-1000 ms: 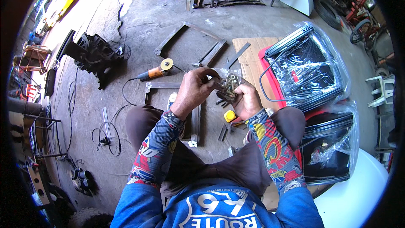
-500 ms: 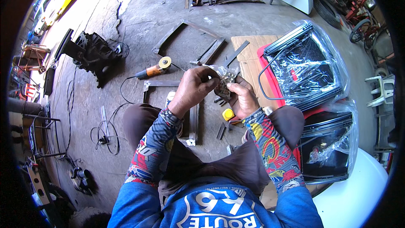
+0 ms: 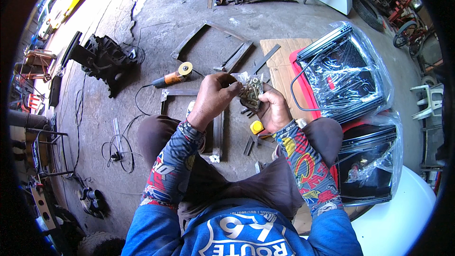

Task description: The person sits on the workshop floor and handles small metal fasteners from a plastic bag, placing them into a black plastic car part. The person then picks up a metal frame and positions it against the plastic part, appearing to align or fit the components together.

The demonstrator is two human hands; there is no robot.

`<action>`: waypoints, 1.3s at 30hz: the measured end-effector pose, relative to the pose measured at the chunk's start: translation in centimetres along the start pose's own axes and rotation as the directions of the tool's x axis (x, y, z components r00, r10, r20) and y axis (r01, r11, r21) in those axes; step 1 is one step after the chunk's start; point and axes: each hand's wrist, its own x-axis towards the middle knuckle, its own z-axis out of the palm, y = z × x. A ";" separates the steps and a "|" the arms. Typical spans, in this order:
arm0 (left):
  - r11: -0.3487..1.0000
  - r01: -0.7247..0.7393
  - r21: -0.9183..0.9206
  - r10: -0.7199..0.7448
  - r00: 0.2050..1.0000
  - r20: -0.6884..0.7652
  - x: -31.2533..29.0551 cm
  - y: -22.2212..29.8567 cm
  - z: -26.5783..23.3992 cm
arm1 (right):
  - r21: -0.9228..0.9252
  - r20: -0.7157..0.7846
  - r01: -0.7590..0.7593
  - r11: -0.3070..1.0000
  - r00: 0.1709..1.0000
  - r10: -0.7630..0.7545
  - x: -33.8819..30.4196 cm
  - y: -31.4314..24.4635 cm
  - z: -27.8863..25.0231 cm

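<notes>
Head view: looking down at both bare hands, holding up a small clear bag (image 3: 251, 92) full of nuts and bolts in front of bent knees (image 3: 159, 135). Pinching the bag's left edge with the left hand (image 3: 215, 94), bending the fingers in and bringing the thumb right up to the fingertips (hiding the very tips, so not being able to tell about anything tiny between them). Cupping the bag's other side with the right hand (image 3: 275, 109), curling it about halfway, pressing the thumb on the front and tucking the other fingers behind. Wearing a blue shirt (image 3: 156, 230) and bright patterned sleeves (image 3: 173, 175).

Seeing a yellow tape measure (image 3: 256, 127) just below the right hand, near some short dark bits of metal (image 3: 249, 146) on the gray floor (image 3: 104, 118). Finding a metal frame (image 3: 182, 93) near the left hand, with an orange grinder (image 3: 167, 80) lying just past it. Spotting another metal frame (image 3: 190, 39) farther off. Noticing a big dark machine part (image 3: 106, 61) well over to the left, and two big black and red things (image 3: 348, 76) wrapped in shiny clear plastic to the right, partly over a sheet of brown cardboard (image 3: 282, 73).
</notes>
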 end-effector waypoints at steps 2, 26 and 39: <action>0.999 0.005 -0.054 -0.005 1.000 0.003 0.0 0.0 -0.2 | 0.010 -0.006 0.006 1.000 1.000 -0.005 0.0 0.1 -0.1; 0.987 0.101 0.124 -0.110 0.992 0.067 -0.5 1.6 -1.3 | -0.024 -0.100 0.000 1.000 0.995 -0.002 0.1 0.4 -0.3; 0.997 0.072 -0.024 -0.070 0.995 0.078 -0.6 1.6 -0.9 | -0.033 -0.075 0.001 0.999 0.997 -0.003 0.0 0.4 -0.5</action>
